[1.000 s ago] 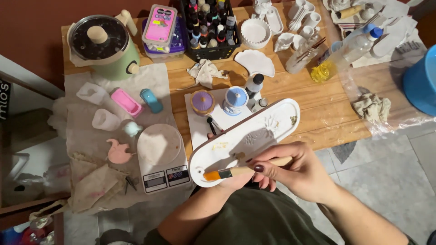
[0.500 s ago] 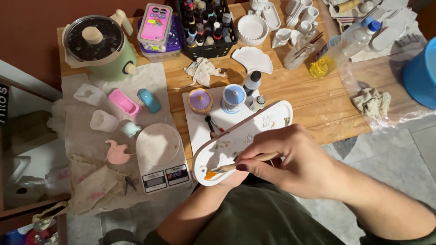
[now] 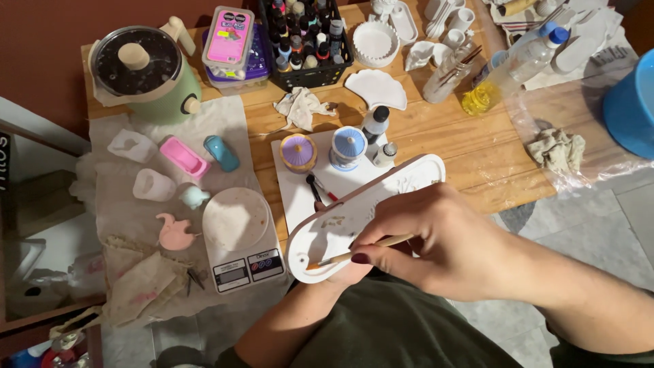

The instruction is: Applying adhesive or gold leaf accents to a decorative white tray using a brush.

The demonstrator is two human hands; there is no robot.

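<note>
Two small round jars, a lilac jar (image 3: 298, 151) and a blue jar (image 3: 349, 146), stand on a white sheet beyond the fingers, and a kitchen scale (image 3: 243, 249) with a round dish sits to their left. Nothing blocks the view of the white oval tray (image 3: 340, 225). The right hand (image 3: 436, 235) has its fingers closed around a thin wooden brush (image 3: 360, 251), whose tip touches the tray's near end. The left hand (image 3: 344, 272) is under the tray, mostly hidden, so its grip cannot be told. The tray is pale, tilted, with a raised rim.
</note>
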